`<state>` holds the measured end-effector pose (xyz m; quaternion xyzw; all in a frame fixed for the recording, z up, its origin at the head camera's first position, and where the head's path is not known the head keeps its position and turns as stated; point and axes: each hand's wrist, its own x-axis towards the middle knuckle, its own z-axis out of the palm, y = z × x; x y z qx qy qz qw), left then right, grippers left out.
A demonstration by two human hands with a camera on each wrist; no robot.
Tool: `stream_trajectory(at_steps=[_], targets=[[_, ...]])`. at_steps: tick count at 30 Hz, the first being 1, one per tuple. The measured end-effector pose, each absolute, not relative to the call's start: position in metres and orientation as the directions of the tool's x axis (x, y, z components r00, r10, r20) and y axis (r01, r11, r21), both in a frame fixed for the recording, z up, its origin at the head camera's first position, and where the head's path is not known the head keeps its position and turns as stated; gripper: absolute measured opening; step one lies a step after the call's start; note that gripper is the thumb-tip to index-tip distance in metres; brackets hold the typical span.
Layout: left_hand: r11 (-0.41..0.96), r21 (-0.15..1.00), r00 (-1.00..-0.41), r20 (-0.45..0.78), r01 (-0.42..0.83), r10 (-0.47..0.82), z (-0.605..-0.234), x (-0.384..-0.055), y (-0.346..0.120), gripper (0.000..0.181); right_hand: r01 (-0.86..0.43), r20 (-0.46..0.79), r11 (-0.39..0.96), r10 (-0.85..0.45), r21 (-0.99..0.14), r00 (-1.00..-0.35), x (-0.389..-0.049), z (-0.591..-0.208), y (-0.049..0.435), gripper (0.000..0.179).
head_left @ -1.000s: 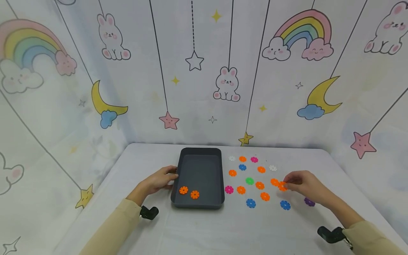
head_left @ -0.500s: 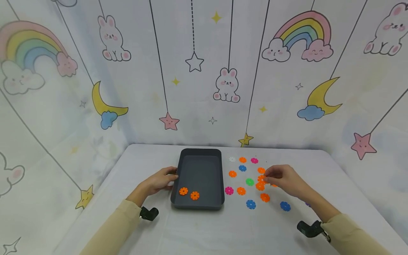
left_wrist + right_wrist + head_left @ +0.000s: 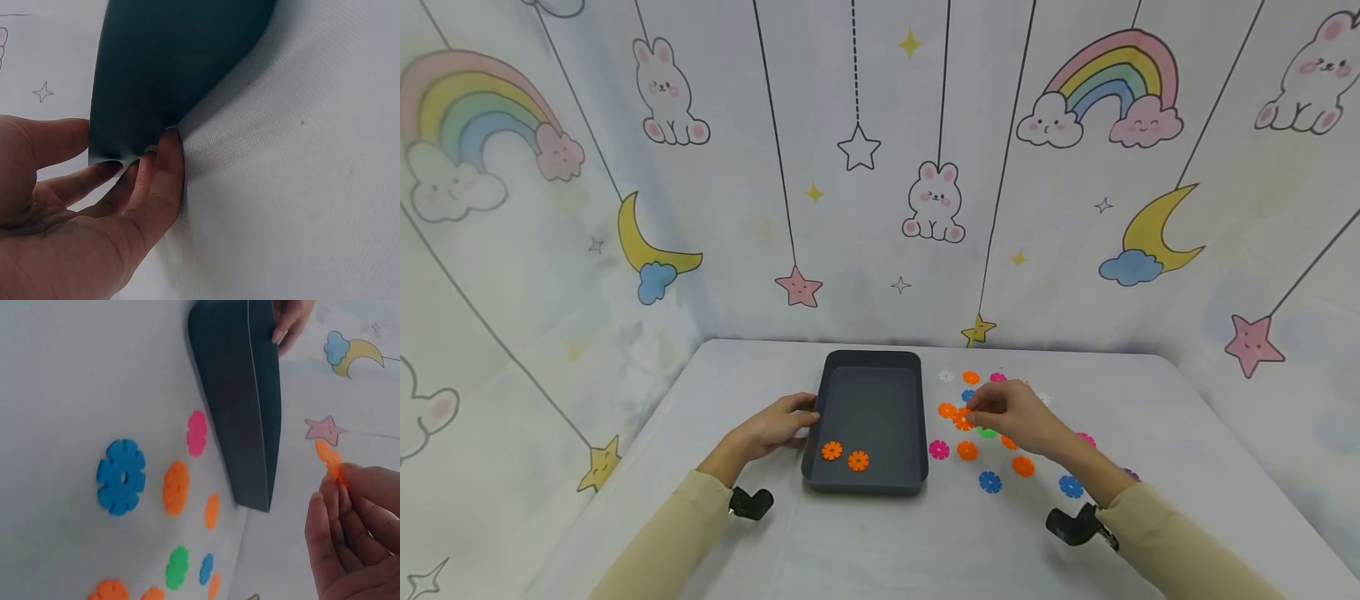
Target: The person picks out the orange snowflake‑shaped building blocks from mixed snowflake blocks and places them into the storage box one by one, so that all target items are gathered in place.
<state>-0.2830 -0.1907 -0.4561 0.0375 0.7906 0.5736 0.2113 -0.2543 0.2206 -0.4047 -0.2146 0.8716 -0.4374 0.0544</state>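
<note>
In the head view my left hand (image 3: pixel 778 427) holds the left side of a dark grey rectangular tray (image 3: pixel 871 485), thumb at the rim and fingers along the outer wall. Two orange notched plastic discs (image 3: pixel 858 461) lie inside the tray, near its front. My right hand (image 3: pixel 1018 417) pinches another orange disc (image 3: pixel 327 454) between thumb and fingertips, above the loose discs right of the tray. Beneath this hand a green disc (image 3: pixel 177 567) is partly hidden in the head view.
Scattered right of the tray are several more orange discs (image 3: pixel 1023 467), blue discs (image 3: pixel 990 482), pink discs (image 3: pixel 938 450) and a white disc (image 3: pixel 946 376). A white cloth (image 3: pixel 850 550) covers the table. Behind it hangs a printed curtain (image 3: pixel 745 167).
My right hand has carried the orange disc leftward from the right side of the scattered discs toward the tray. My left hand and the tray stay in place.
</note>
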Motion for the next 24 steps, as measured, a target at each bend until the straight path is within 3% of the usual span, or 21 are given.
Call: stream_trajectory(at_steps=[15, 24], targets=[[0.341, 0.921, -0.907, -0.297, -0.189, 0.299, -0.457, -0.284, -0.191, 0.051, -0.373, 0.119, 0.430, -0.512, -0.822, -0.851, -0.263, -0.412, 0.163, 0.007], [0.340, 0.921, -0.907, -0.297, -0.189, 0.300, -0.457, -0.285, -0.192, 0.052, -0.414, 0.145, 0.475, -0.505, -0.777, -0.851, -0.272, -0.425, 0.131, 0.005]])
